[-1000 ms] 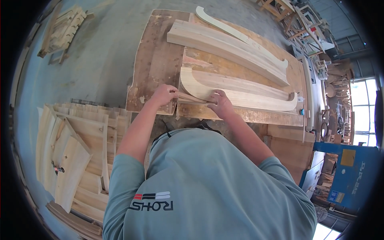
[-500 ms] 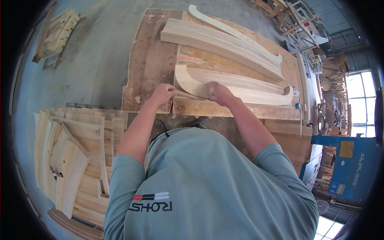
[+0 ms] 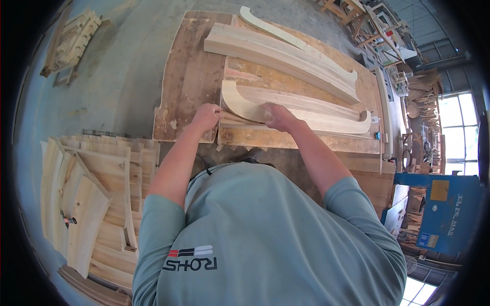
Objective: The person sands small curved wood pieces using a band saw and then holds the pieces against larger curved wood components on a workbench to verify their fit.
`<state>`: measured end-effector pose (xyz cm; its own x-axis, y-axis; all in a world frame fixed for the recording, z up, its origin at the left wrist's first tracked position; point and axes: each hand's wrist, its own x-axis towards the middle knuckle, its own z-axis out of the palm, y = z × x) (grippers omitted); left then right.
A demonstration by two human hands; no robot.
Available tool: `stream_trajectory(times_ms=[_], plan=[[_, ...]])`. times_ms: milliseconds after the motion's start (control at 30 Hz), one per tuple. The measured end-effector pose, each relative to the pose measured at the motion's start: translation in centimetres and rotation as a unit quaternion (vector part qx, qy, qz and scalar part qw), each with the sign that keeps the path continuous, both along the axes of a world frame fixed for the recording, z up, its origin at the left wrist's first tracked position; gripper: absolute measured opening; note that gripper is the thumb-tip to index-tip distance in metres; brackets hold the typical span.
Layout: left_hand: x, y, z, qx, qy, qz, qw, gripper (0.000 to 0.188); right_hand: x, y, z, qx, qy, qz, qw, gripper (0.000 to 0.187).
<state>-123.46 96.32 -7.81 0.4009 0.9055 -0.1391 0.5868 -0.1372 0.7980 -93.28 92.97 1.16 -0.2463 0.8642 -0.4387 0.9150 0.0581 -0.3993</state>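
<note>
A pale, curved wooden piece [image 3: 326, 121] lies along the near part of the worktable, its broad hooked end at the left and a small upturned end at the right. My right hand [image 3: 279, 118] grips its near edge just right of the hook, fingers over the top. Under and beyond it is a thick wooden board [image 3: 306, 102]. My left hand [image 3: 206, 117] is closed at the left end of the wood, below the hook, fingertips pinched together; whatever is between them is too small to make out.
The worn wooden worktable [image 3: 189, 66] also bears a thick beam [image 3: 275, 53] and another curved strip [image 3: 275, 29] at its far side. Curved wooden panels [image 3: 92, 204] stand at the lower left. A slatted wooden stack [image 3: 76, 41] is far left, a blue machine [image 3: 444, 214] at the right.
The whole view has shifted very slightly. Both hands stay at nearly the same places on the wood, with the left hand still pinched and the right still gripping.
</note>
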Motion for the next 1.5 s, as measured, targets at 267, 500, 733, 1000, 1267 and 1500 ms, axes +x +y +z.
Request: stream_trajectory(times_ms=[267, 500, 733, 1000, 1267, 1500], plan=[[0.1, -0.3, -0.3, 0.044, 0.001, 0.014, 0.999, 0.030, -0.7, 0.0, 1.2, -0.004, 0.000, -0.017, 1.000, 0.060], [0.5, -0.4, 1.8, -0.041, 0.000, 0.000, 0.999, 0.030, 0.4, 0.1, -0.7, 0.025, -0.001, 0.006, 1.000, 0.060], [0.5, 0.1, 0.6, -0.025, -0.007, -0.013, 1.000, 0.034, 0.0, 0.2, 0.0, 0.000, -0.002, -0.007, 1.000, 0.061], [0.6, 0.1, -0.1, -0.050, -0.034, -0.007, 0.998, 0.036, 0.2, -0.1, -0.4, 0.024, -0.004, 0.005, 1.000, 0.061], [1.2, -0.8, 0.3, -0.021, -0.024, 0.028, 0.999, 0.035, 0.4, -0.1, -0.4, 0.003, 0.006, -0.001, 1.000, 0.069], [1.2, -0.7, 0.2, -0.036, -0.033, 0.032, 0.998, 0.034, 0.0, -0.1, -0.5, 0.002, 0.000, -0.033, 0.999, 0.072]])
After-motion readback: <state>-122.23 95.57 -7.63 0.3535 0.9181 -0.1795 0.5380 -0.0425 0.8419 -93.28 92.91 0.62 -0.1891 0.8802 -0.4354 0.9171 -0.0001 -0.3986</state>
